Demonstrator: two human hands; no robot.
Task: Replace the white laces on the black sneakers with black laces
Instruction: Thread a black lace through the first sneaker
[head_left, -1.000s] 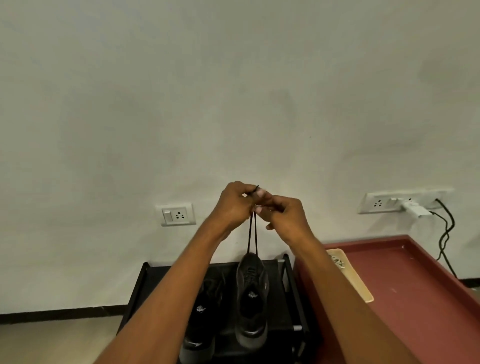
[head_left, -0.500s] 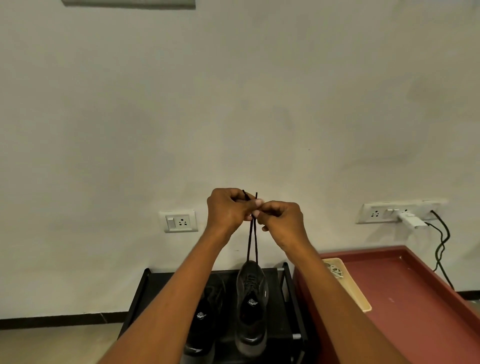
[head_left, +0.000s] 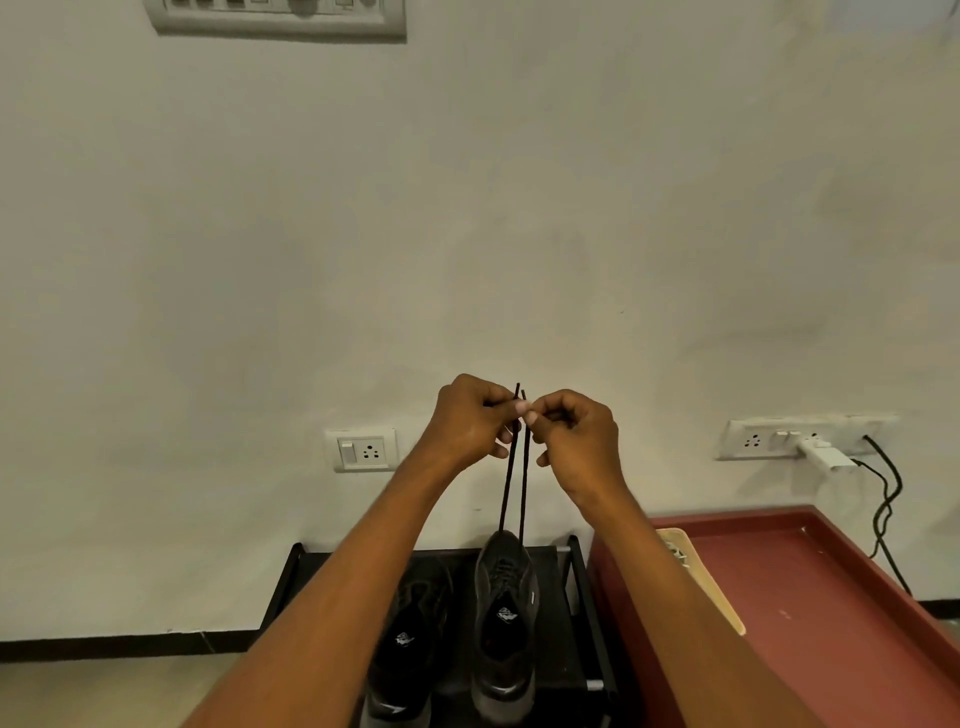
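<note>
Two sneakers (head_left: 503, 618) are seen on the rack (head_left: 582, 623). The black lace (head_left: 511, 478), soft and light, is pinched near its stiff tips by the left hand (head_left: 470, 423) and right hand (head_left: 576, 436), best gripped there.

The left hand (head_left: 470, 421) and right hand (head_left: 576, 436) are raised side by side, almost touching, each pinching one end of the lace (head_left: 511, 467) that hangs straight down between them. Directly below the hands one shoe (head_left: 505, 623) sits on a rack (head_left: 582, 597), with the other shoe (head_left: 410, 639) just left of it, under the left forearm. Right of the rack, below the right hand, stands a table (head_left: 810, 597), with a tray (head_left: 701, 582) on its near-left edge. A wall socket (head_left: 362, 450) is left of the left hand; a socket strip (head_left: 779, 439) is well right of the right hand.
</note>
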